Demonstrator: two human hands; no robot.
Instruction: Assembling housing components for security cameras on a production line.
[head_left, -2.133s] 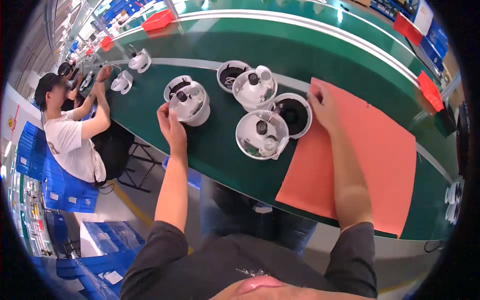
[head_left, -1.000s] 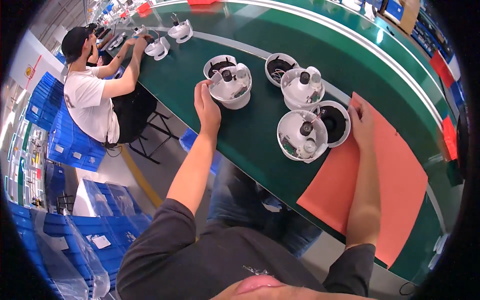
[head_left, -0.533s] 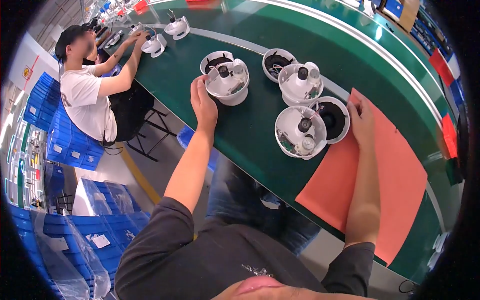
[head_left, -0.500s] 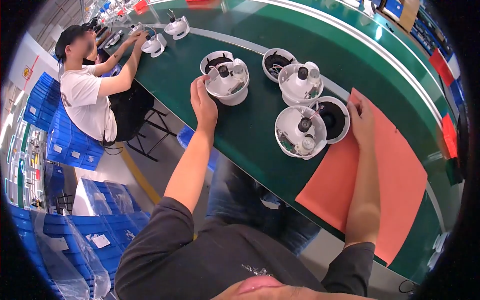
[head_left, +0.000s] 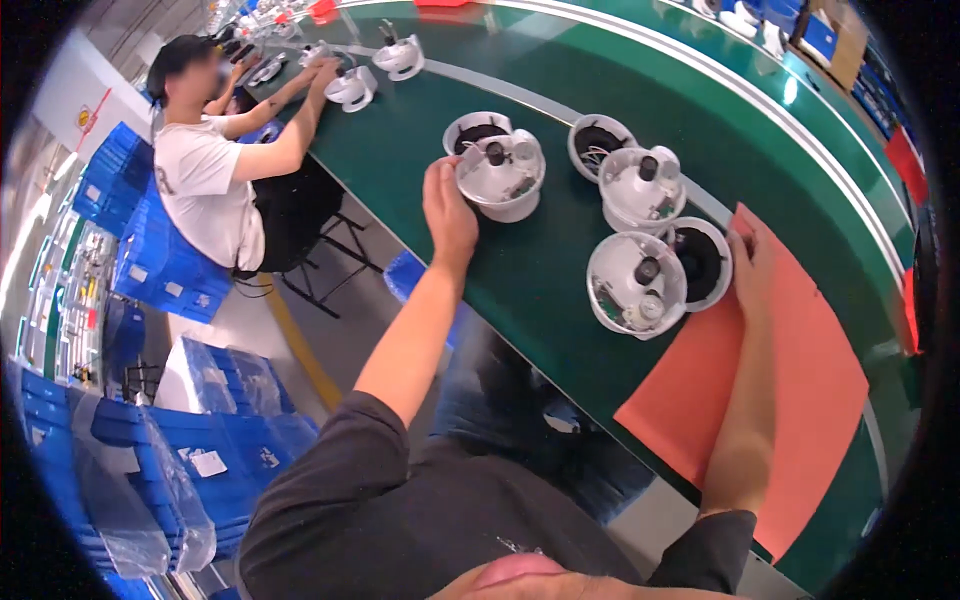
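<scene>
- Three white bowls stand on the green surface point(head_left: 540, 290), all open side up: the left bowl point(head_left: 508, 201), the middle bowl point(head_left: 640, 210) and the near bowl point(head_left: 620, 265).
- Each bowl holds one black cylinder and a clear or whitish part; specks of green board show low inside.
- Three black-lined white cups go with them, one by each bowl: the left cup point(head_left: 476, 132) behind the left bowl, the middle cup point(head_left: 600, 140) behind the middle bowl, the right cup point(head_left: 702, 263) right of the near bowl.
- Pale wires lie in the middle cup.
- The left hand point(head_left: 450, 215) is open, fingers extended against the left bowl's outer side.
- The right hand point(head_left: 752, 265) lies beside the right cup, over the far end of the orange sheet point(head_left: 810, 400); its fingers are partly hidden, so I cannot tell whether they grip anything.
- Green surface separates the left bowl from the other two and runs left toward a co-worker point(head_left: 195, 165), by whom two white units stand.
- The surface's near edge slants down rightward; the sheet's near end reaches it.
- Blue crates point(head_left: 225, 490) under clear plastic fill the lower left.
</scene>
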